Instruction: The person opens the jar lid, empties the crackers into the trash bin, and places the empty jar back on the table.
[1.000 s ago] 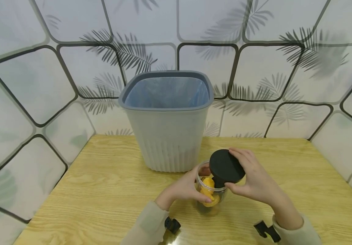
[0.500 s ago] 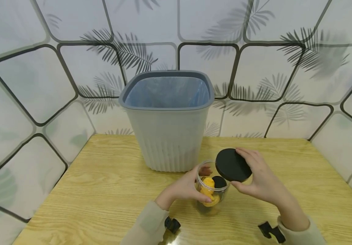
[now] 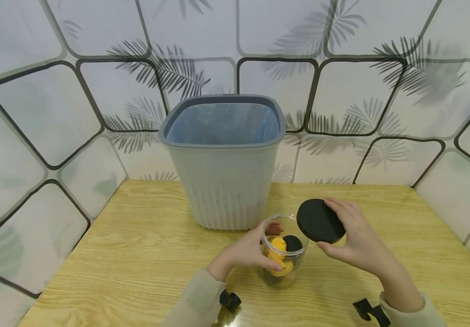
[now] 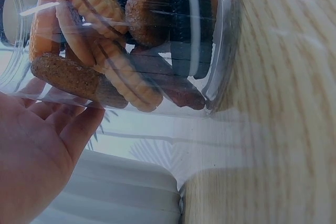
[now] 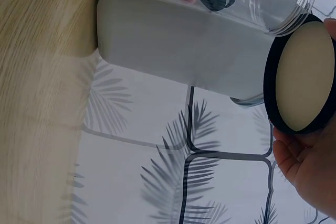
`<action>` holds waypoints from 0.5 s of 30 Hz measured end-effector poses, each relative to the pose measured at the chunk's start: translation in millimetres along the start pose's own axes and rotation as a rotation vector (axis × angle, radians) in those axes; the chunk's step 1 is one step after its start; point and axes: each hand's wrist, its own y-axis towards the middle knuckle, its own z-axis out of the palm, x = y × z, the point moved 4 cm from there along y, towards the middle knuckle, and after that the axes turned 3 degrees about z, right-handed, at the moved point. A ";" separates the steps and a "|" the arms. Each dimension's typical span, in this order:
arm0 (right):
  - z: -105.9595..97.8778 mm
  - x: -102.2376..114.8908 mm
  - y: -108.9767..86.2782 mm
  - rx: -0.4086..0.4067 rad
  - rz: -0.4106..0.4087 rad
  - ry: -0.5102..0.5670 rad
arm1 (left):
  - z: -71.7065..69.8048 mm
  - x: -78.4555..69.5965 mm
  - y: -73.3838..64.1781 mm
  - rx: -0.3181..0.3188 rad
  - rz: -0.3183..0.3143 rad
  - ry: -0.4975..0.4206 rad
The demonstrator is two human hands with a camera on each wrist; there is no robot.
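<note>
A clear jar (image 3: 297,260) stands uncovered on the table, and my left hand (image 3: 249,250) grips its left side. Cookies fill part of it: a yellow one (image 3: 277,254) and a black one (image 3: 292,243) show through the mouth. From the left wrist view I see a black sandwich cookie (image 4: 194,27) with white filling, golden sandwich cookies (image 4: 128,77) and a brown, oblong piece (image 4: 79,80). Just right of the mouth, my right hand (image 3: 357,243) holds a round black lid (image 3: 321,221) by its edge, tilted. Its pale underside (image 5: 304,77) faces the right wrist camera.
Behind the jar stands a tall grey trash bin (image 3: 224,181) with a bluish liner (image 3: 222,122). The wood-grain table (image 3: 137,254) meets a leaf-patterned wall covering (image 3: 276,95) at the back and sides. Black wrist mounts (image 3: 230,300) sit by both sleeves.
My right hand has carried the lid rightward, from over the jar's mouth to beside it, so more of the opening and the black cookie show. The left hand and jar stay put.
</note>
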 end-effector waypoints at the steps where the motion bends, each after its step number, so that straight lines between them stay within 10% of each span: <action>1: -0.1 -0.3 -0.3 -0.001 -0.002 -0.001 | 0.0 -0.2 -0.1 0.000 -0.001 0.001; 15: -0.9 -6.2 -4.3 0.006 0.023 -0.018 | -0.5 -0.9 0.1 -0.007 -0.010 -0.006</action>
